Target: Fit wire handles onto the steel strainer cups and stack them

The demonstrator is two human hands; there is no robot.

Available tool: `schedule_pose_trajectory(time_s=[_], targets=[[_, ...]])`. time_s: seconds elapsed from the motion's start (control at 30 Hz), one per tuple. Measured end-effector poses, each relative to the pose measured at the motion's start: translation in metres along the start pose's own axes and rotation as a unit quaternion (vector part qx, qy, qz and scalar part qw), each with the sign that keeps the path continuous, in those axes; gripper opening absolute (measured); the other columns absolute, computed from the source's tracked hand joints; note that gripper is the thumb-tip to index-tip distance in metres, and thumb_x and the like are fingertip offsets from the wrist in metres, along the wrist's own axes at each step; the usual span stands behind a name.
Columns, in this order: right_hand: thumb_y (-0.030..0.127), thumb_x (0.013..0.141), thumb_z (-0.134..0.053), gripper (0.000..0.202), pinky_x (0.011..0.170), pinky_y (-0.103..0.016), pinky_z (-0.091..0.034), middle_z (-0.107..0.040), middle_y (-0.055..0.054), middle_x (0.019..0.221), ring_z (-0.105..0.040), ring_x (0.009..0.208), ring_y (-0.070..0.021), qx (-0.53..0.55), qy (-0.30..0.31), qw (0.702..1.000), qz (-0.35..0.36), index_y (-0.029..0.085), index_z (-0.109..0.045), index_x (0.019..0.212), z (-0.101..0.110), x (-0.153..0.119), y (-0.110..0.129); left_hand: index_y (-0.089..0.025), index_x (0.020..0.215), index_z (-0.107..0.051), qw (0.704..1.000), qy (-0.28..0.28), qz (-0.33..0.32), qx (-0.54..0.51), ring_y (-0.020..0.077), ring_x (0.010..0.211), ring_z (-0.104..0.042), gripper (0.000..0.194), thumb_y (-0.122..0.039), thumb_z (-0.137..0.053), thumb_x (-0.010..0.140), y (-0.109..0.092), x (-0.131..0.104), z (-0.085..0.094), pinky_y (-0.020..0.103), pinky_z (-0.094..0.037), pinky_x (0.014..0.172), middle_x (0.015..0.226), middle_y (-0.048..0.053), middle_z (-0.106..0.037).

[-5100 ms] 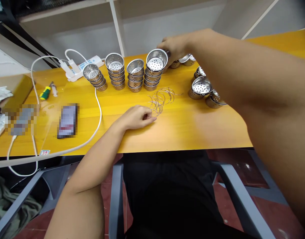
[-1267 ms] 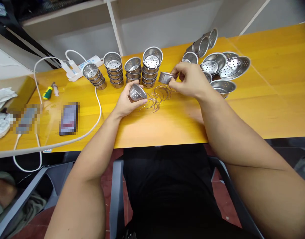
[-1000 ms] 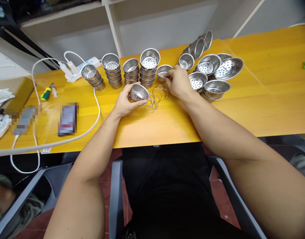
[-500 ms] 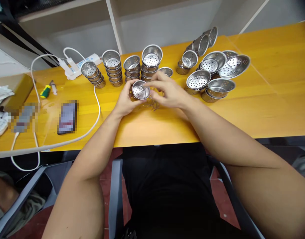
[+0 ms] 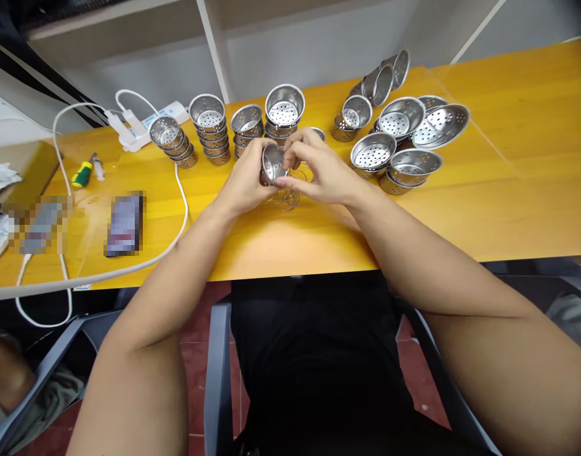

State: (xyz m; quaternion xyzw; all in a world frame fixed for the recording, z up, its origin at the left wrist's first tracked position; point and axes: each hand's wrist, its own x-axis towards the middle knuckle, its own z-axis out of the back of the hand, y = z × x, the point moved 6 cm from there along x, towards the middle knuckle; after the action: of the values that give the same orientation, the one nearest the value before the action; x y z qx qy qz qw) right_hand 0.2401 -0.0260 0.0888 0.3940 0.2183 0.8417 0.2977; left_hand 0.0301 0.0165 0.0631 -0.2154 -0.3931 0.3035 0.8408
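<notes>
Lying across the scene before a pale shelf wall, the glossy yellow wooden table (image 5: pixel 502 177) carries everything I'm watching. My left hand (image 5: pixel 250 177) grips a perforated metal cup (image 5: pixel 273 166), round-rimmed and tilted, near the middle; my right hand (image 5: pixel 316 166) has fingers curled at its rim. Thin curved wires (image 5: pixel 287 200) lie beneath, shiny stacked cups (image 5: pixel 217 130) far left, more loose cups (image 5: pixel 416 168) to the right.
</notes>
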Motion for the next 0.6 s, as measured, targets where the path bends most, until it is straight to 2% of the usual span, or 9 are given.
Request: schedule_pose_trajectory(time_s=[0.1,0.2,0.37,0.47,0.6], targets=[[0.091,0.100,-0.089,0.063,0.123,-0.067,-0.063,-0.070,-0.017,0.151,-0.064,0.142,-0.0468,0.008,-0.022,1.000,-0.015,0.034,-0.080,0.123,0.013,-0.001,-0.006,-0.028,0.144,-0.070,1.000,0.011,-0.010,-0.006,0.0429,0.138,-0.080,0.105,-0.103,-0.099,0.077,0.001,0.021,-0.004,0.062,-0.065,0.126,0.142,0.011,-0.078],[0.091,0.102,-0.086,0.060,0.127,-0.071,-0.061,-0.072,-0.017,0.155,-0.063,0.148,-0.0486,0.004,-0.026,1.000,-0.016,0.034,-0.081,0.121,0.020,-0.002,-0.011,-0.029,0.139,-0.072,1.000,-0.004,0.000,-0.030,0.0441,0.137,-0.081,0.105,-0.102,-0.104,0.070,0.009,0.029,-0.014,0.065,-0.065,0.127,0.138,0.010,-0.080],[0.078,0.101,-0.095,0.048,0.125,-0.076,-0.062,-0.072,-0.016,0.152,-0.066,0.139,-0.0483,-0.006,0.004,1.000,-0.028,0.036,-0.083,0.123,0.017,-0.004,-0.016,-0.031,0.143,-0.071,0.999,-0.026,0.010,-0.047,0.0445,0.142,-0.080,0.108,-0.102,-0.105,0.069,0.025,0.019,-0.031,0.065,-0.064,0.130,0.142,0.011,-0.079],[0.071,0.100,-0.098,0.044,0.124,-0.076,-0.063,-0.072,-0.015,0.149,-0.066,0.135,-0.0477,-0.010,0.012,0.999,-0.039,0.038,-0.084,0.124,0.012,-0.003,-0.016,-0.031,0.141,-0.072,0.998,-0.026,0.020,-0.058,0.0450,0.143,-0.079,0.106,-0.096,-0.110,0.067,0.032,0.014,-0.032,0.066,-0.062,0.133,0.142,0.010,-0.079],[0.071,0.099,-0.100,0.044,0.126,-0.073,-0.064,-0.071,-0.015,0.149,-0.067,0.134,-0.0465,-0.014,0.004,0.999,-0.044,0.035,-0.083,0.117,0.009,-0.002,-0.017,-0.030,0.144,-0.073,0.998,-0.015,0.025,-0.061,0.0438,0.145,-0.078,0.098,-0.082,-0.114,0.072,0.034,0.014,-0.030,0.065,-0.061,0.135,0.146,0.010,-0.078]])
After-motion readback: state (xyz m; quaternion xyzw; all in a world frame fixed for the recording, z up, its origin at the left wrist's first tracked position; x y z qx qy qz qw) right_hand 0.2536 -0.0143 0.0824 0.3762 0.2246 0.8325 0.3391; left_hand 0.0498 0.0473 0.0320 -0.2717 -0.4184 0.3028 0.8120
